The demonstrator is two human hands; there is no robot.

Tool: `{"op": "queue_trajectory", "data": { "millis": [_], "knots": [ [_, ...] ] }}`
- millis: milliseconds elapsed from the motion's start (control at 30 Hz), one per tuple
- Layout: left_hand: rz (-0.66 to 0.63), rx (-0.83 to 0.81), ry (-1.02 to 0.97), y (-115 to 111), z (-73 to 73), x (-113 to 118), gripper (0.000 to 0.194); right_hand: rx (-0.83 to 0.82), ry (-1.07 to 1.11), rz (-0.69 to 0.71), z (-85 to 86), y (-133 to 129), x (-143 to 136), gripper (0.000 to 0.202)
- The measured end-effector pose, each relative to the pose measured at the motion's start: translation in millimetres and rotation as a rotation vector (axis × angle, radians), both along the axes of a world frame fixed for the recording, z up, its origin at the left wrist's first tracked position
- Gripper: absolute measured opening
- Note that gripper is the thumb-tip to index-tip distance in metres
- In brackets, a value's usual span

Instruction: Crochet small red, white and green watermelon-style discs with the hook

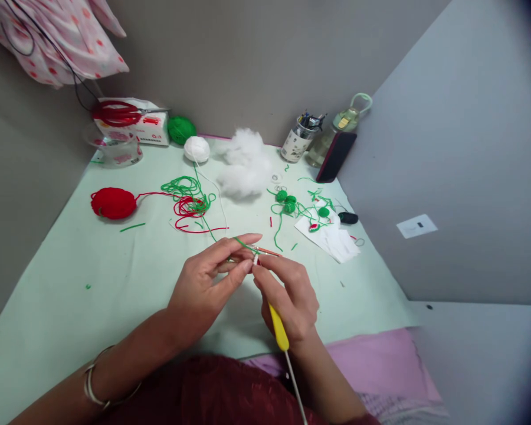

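Observation:
My left hand is closed in a pinch at the middle of the table, with green yarn running over its raised index finger. Between the fingertips of both hands is a small white crocheted piece. My right hand pinches at the same piece, and a crochet hook with a yellow handle lies under its palm, its metal shaft pointing down toward me. A thin orange-brown stick shows just beyond the fingertips. The fingers partly hide the piece.
Behind the hands lie tangled green and red yarn, a red yarn ball, a white ball, a green ball and white stuffing. On the right are small green balls, white paper, a phone and a pen cup.

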State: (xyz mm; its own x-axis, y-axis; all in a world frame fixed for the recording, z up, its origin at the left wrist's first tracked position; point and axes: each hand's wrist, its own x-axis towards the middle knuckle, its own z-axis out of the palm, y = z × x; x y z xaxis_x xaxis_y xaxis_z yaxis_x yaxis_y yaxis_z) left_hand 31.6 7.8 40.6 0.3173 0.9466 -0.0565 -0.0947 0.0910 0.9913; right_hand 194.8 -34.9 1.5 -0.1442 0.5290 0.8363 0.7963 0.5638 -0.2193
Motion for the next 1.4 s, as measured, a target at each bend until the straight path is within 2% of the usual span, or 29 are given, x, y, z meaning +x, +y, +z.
{"op": "queue_trajectory", "data": {
  "millis": [267,467,700,800,933,1000,1100,1233,1300,1400],
  "knots": [
    [0.004,0.047,-0.036,5,-4.6,1,0.028,0.055,0.013,-0.031,-4.3,1,-4,0.04],
    [-0.048,0.017,-0.035,4,-7.0,4,0.029,0.083,0.029,-0.065,-6.6,0,-7,0.033],
    [0.039,-0.103,-0.169,0,-10.1,12,0.037,0.08,0.039,-0.059,-6.9,1,-7,0.037],
    [-0.033,-0.209,-0.276,2,-8.5,10,0.042,0.095,0.051,-0.057,-7.9,1,-3,0.044],
    [-0.237,-0.407,-0.403,10,-5.4,2,0.044,-0.027,0.126,0.089,3.4,0,5,0.046],
    [-0.269,-0.429,-0.394,14,-5.6,-3,0.044,-0.143,0.27,0.193,13.1,0,10,0.04],
    [-0.233,-0.325,-0.307,18,-7.9,-8,0.037,-0.323,0.546,0.264,23.2,1,15,0.027],
    [-0.195,-0.18,-0.207,15,-9.8,-10,0.025,-0.456,0.941,0.362,22.2,6,13,0.018],
    [-0.201,-0.147,-0.208,12,-9.6,-8,0.026,-0.484,0.953,0.366,19.9,8,9,0.017],
    [-0.21,-0.17,-0.239,10,-10.1,-4,0.029,-0.463,0.817,0.29,18.2,9,1,0.017]
  ]
}}
